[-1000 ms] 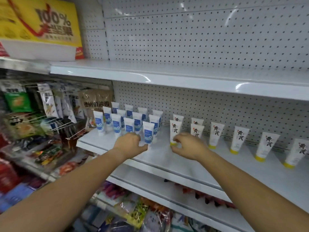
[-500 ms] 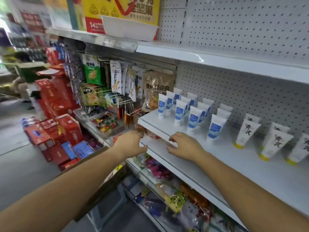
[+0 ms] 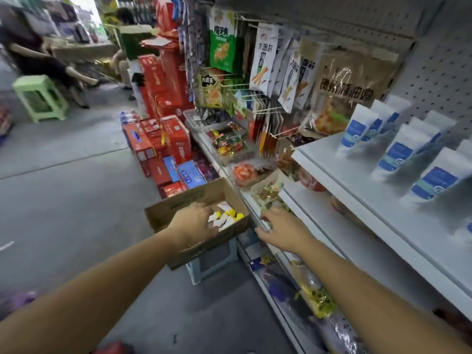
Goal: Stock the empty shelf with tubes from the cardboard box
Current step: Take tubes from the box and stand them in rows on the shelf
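2 hands are stretched out toward the cardboard box (image 3: 178, 204), which sits open-topped on a grey stool (image 3: 213, 259). The left hand (image 3: 194, 222) is over the near part of the box, its fingers bent down onto the white tubes (image 3: 224, 218) with yellow caps lying loose inside. Whether it grasps a tube cannot be told, as the back of the hand hides the fingertips. The right hand (image 3: 281, 231) is just right of the box, fingers spread and slack, holding nothing. Up and to the right of the box runs the white shelf (image 3: 357, 200), with blue-labelled tubes (image 3: 398, 154) standing upright on it. Behind the box, red cartons (image 3: 176, 141) are stacked on the floor. Far beyond the box to the left stands 1 green stool (image 3: 38, 98).
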